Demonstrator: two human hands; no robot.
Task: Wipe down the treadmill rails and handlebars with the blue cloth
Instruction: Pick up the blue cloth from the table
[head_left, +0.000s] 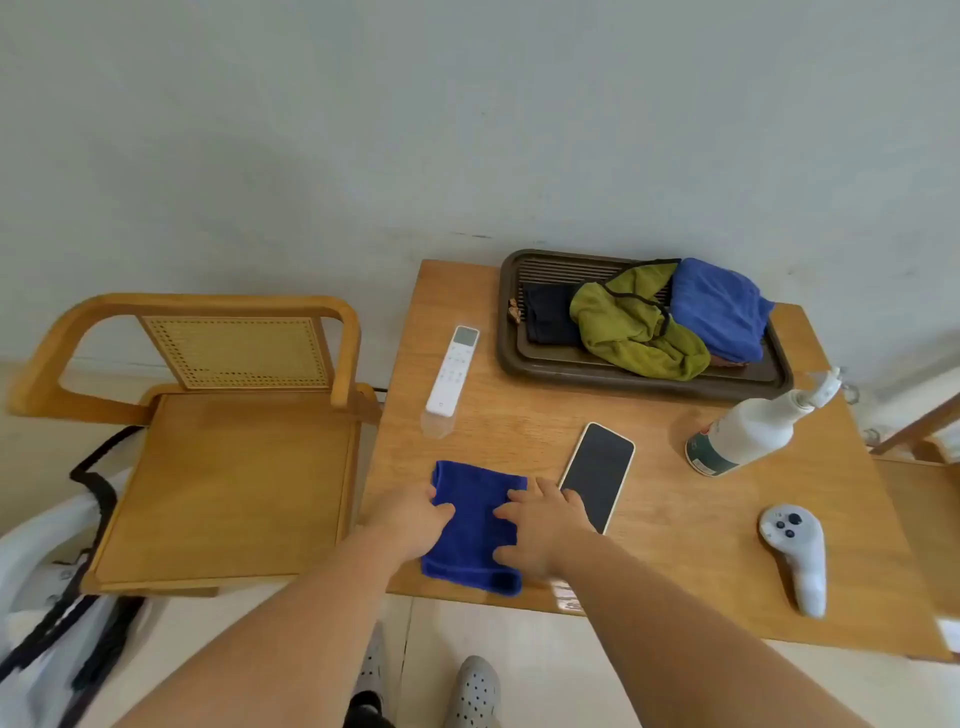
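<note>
Looking down at: a wooden table pushed up against a pale wall, with a wooden chair right beside it on the left.
Blue cloth: the dark blue cloth lies folded flat at the table's front-left edge, just left of the phone, with both hands on it.
Left hand: the left hand sits at the cloth's left edge with its fingers curled over that edge, so it's gripping the cloth there.
Right hand: the right hand lies on the right half of the cloth, fingers spread and pretty much straight, pressing down and not clutching anything. Its outer side partly covers the phone's near corner.
Phone: the phone is face up with a dark screen and a pale case, angled a bit, just right of the cloth.
Remote: a white remote lies further back on the left side of the table, well apart from the cloth.
Spray bottle: a white spray bottle with a green label is over on the right, near the tray's front-right corner.
Controller: a pale grey handheld controller lies near the front right, on its own.
Tray: a dark tray at the back holds a bunched green cloth, a lighter blue cloth and something dark and folded.
Floor: grey perforated clogs show at the bottom, and a white bag with black straps is at far left.
</note>
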